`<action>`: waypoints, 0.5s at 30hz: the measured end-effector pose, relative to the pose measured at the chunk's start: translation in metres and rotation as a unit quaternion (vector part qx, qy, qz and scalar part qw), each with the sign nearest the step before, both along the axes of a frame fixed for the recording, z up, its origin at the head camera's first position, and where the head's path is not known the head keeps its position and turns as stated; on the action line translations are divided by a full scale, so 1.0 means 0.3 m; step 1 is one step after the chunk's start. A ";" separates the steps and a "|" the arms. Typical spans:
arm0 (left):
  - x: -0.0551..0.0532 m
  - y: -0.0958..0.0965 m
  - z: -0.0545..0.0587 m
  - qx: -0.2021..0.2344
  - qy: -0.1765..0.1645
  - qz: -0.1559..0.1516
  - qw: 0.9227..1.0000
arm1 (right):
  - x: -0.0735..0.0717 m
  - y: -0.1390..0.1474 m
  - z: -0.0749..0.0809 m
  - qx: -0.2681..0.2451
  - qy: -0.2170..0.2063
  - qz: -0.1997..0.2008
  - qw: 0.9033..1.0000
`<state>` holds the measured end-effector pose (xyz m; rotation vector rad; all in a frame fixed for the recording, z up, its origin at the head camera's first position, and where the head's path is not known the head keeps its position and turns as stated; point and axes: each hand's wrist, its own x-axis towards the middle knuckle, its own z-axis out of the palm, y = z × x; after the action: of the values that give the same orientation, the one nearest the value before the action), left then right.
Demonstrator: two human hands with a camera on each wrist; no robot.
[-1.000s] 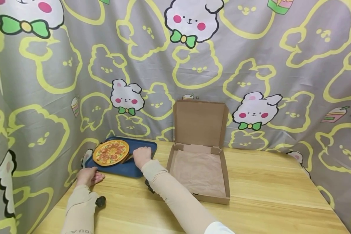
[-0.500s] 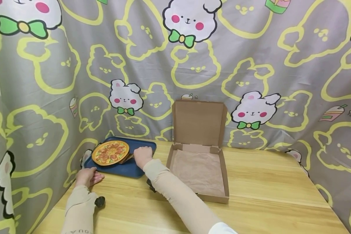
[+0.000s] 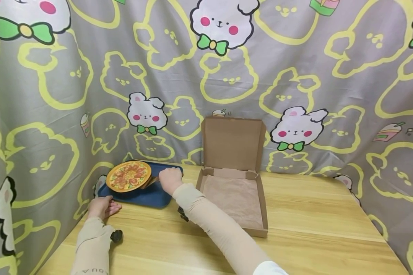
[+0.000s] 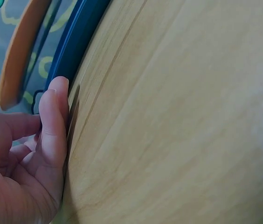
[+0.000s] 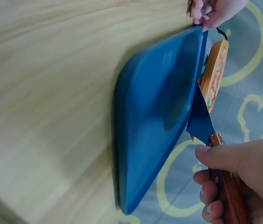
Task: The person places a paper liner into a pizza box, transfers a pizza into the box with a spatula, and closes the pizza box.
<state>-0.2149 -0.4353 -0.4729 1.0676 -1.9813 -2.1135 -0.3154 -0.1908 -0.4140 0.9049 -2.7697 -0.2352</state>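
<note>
A round toy-like pizza [image 3: 129, 175] with a flat printed top is raised over the left part of a blue tray [image 3: 155, 199]. My right hand [image 3: 170, 180] grips the wooden handle of a pizza server [image 5: 229, 193]. Its metal blade [image 5: 200, 114] reaches under the pizza's right side, and the right wrist view shows the pizza above the tray's rim. At the tray's near left corner, my left hand [image 3: 102, 207] pinches the rim between thumb and fingers; the left wrist view shows these fingers [image 4: 52, 126] close up at the table.
A cardboard pizza box [image 3: 232, 143] stands to the right of the tray, lid up, with brown paper [image 3: 234, 196] lining its base. A patterned curtain [image 3: 179, 84] rises behind and beside the wooden table [image 3: 313, 229].
The pizza has lifted from the tray on the server and tilted a little. My right hand has risen slightly and shifted right; my left hand keeps its place at the tray corner.
</note>
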 end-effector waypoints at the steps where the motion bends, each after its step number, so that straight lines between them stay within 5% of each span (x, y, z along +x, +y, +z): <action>1: 0.001 -0.001 -0.001 0.001 0.001 -0.002 1.000 | -0.001 0.005 0.003 0.001 0.001 0.001 1.000; 7: -0.006 -0.005 -0.009 -0.001 -0.006 0.009 1.000 | -0.015 0.042 0.025 -0.013 -0.010 0.000 1.000; 15: -0.014 -0.018 -0.014 0.003 -0.006 0.005 1.000 | 0.021 0.127 0.090 0.003 0.028 -0.002 1.000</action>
<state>-0.2191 -0.4408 -0.4773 1.0922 -1.9718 -2.1154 -0.3090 -0.1528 -0.3868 0.8814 -2.7205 -0.2668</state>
